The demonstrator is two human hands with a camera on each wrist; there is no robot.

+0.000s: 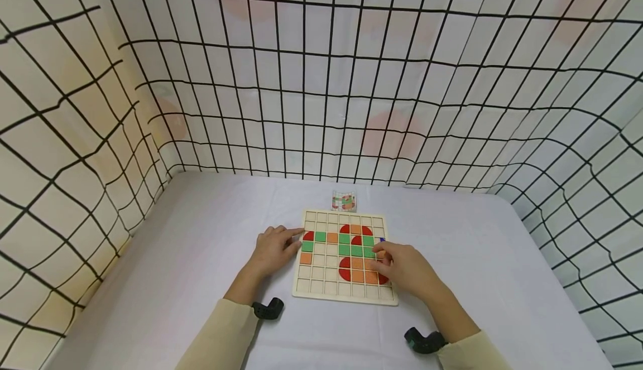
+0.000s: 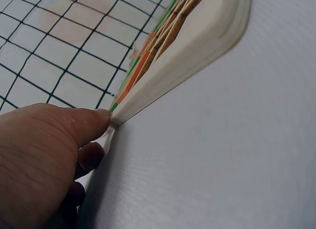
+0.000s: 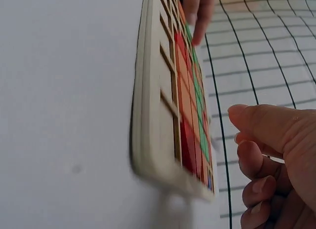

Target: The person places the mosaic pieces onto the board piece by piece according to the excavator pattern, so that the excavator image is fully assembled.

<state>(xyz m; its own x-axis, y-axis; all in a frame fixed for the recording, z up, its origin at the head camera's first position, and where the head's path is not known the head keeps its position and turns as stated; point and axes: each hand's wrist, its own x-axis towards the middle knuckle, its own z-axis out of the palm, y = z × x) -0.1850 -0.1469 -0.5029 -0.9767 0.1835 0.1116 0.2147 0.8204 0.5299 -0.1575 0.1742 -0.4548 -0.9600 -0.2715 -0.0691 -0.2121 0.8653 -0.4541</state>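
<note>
A pale wooden grid board (image 1: 317, 287) lies on the white cloth, its cells partly filled with green square tiles (image 1: 344, 250), orange square tiles (image 1: 332, 238) and red rounded tiles (image 1: 344, 269). My left hand (image 1: 273, 250) rests at the board's left edge, index finger stretched onto the rim; its thumb (image 2: 91, 123) touches the side in the left wrist view. Over the board's right side hovers my right hand (image 1: 408, 267), fingers loosely bent, with a gap between thumb and index finger and nothing visible between them. A blue tile (image 1: 382, 240) shows just beyond that hand.
Behind the board is a small picture card (image 1: 344, 201) with a coloured pattern. Black wire mesh (image 1: 321, 74) encloses the back and sides of the cloth-covered table (image 1: 201, 214). A black camera mount (image 1: 424, 341) sits on the right wrist, another (image 1: 268, 308) on the left.
</note>
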